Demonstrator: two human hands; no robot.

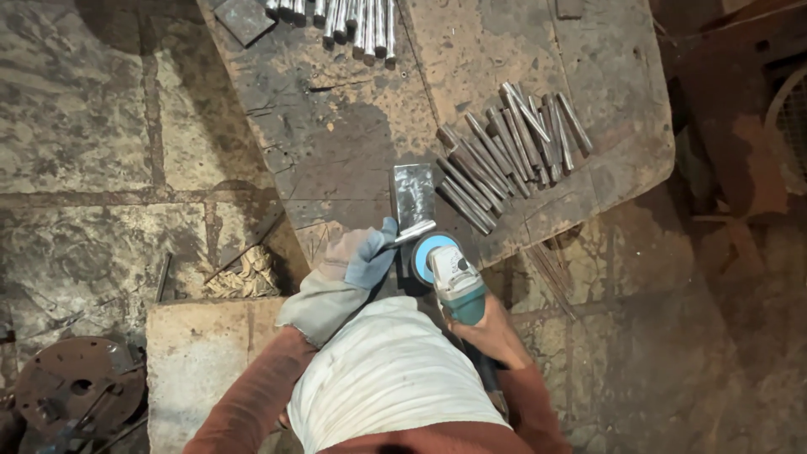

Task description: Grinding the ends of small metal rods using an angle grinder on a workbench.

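Note:
A flat shiny metal plate [414,197] lies at the near edge of a worn wooden workbench [353,126]. My left hand [363,256], in a grey and blue work glove, pinches the plate's near edge. My right hand [496,332], bare, grips the body of a teal and white angle grinder [454,282]. The grinder's blue disc sits just below the plate's near right corner, close to my gloved fingers. My white shirt hides the lower parts of both arms.
A pile of short metal rods [513,155] lies to the right of the plate. Several more rods [353,18] lie at the bench's far edge. A rusty round flange [76,391] and scrap sit on the stone floor at left. Thin wires [551,269] hang below the bench.

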